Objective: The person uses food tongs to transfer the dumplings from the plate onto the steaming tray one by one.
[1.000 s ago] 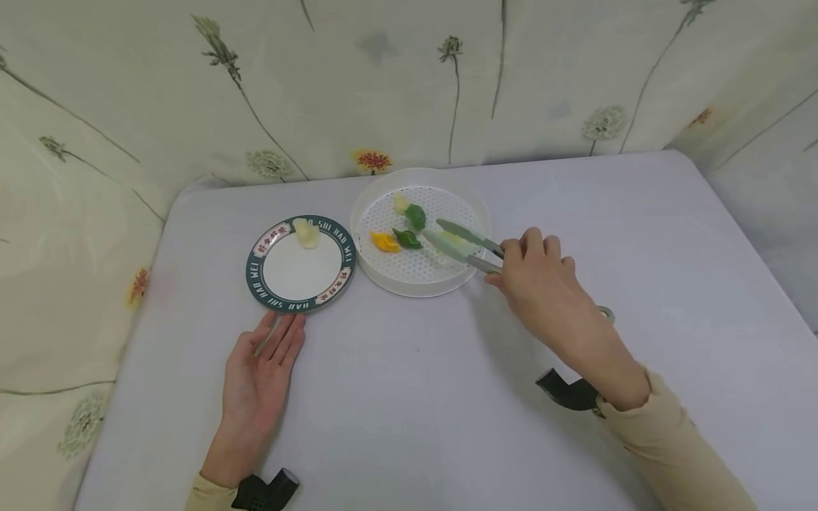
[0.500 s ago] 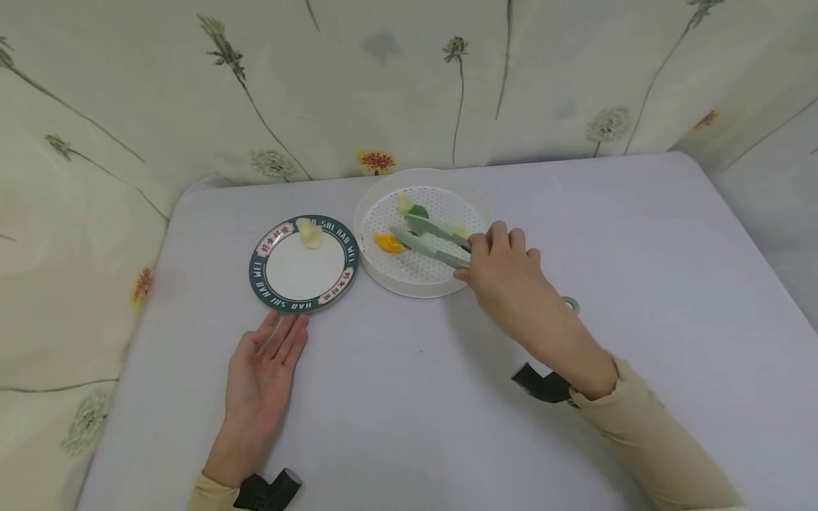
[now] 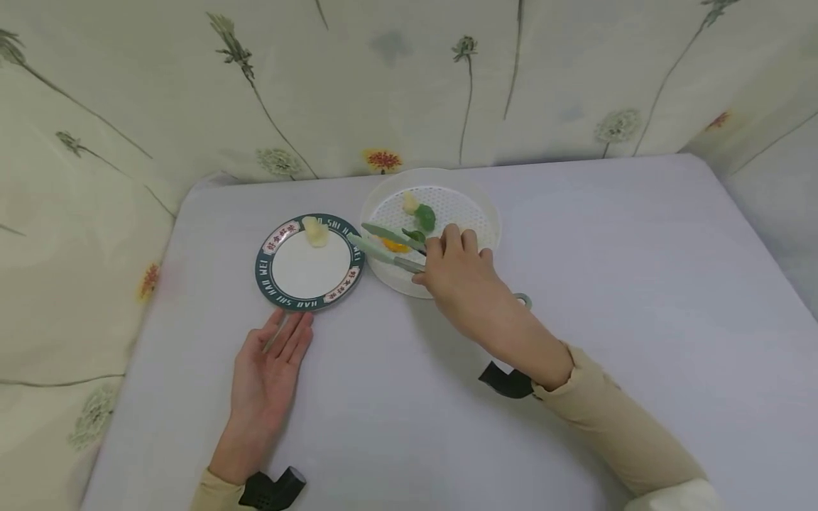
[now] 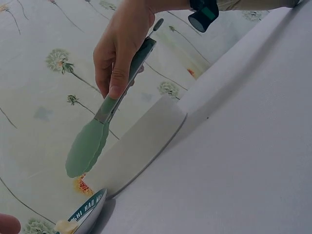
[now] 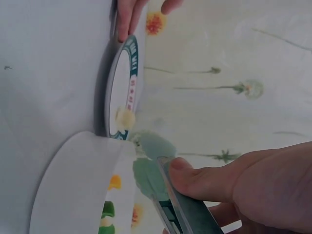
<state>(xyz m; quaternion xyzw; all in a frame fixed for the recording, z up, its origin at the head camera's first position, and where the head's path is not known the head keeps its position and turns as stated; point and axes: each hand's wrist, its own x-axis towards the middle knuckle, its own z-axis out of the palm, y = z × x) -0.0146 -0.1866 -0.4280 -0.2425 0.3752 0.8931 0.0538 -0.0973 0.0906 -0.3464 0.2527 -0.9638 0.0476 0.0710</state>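
My right hand (image 3: 447, 266) grips green tongs (image 3: 383, 245), thumb (image 5: 204, 183) pressed on the handle. The tongs' tips reach over the left rim of the white perforated steamer tray (image 3: 476, 206), close to the green-rimmed plate (image 3: 287, 280). In the left wrist view the tongs (image 4: 90, 144) look nearly closed, with nothing visible between the blades. A pale dumpling (image 3: 314, 231) lies on the plate's far side. In the tray lie two green dumplings (image 3: 424, 215), an orange one (image 3: 396, 247) and a pale one (image 3: 409, 202). My left hand (image 3: 275, 358) rests flat on the table, fingertips beside the plate.
The table (image 3: 575, 284) wears a pale lilac cloth. A floral cloth backdrop (image 3: 383, 85) stands behind it and at both sides. Black wrist cameras (image 3: 505, 380) sit on both forearms. The tongs' hanging ring (image 3: 522, 301) pokes out behind my right hand.
My right hand has carried the tongs leftward, from the tray's right side across it to its left rim near the plate. The left hand has stayed put.
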